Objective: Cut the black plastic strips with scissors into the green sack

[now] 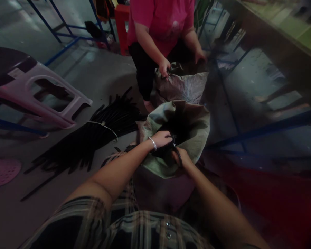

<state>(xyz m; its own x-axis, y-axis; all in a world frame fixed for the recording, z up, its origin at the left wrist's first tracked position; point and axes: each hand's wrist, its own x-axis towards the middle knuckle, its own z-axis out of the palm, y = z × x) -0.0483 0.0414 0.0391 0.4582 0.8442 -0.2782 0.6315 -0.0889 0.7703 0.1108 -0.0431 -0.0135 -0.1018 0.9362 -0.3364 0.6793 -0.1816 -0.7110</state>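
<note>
Over the mouth of a woven sack [200, 138], whose rim is rolled open, both my hands are close together. My left hand [162, 139], with a bracelet at its wrist, has its fingers closed on dark black pieces that blend into the shadow. Black-handled scissors [180, 159] are in my right hand [184, 157], their loop showing beside the fingers; the blades are hard to make out. Dark contents fill the shaded inside of the sack. To the left, a bundle of long black strips [75, 148] lies on the floor, tied with a pale string [103, 124].
A co-worker in a pink shirt [166, 27] sits opposite, hands over another sack [184, 86]. A plastic stool [36, 86] stands at left, with a pink perforated thing [3, 171] below it. Blue metal frames [269, 128] and a table [282, 31] are at right.
</note>
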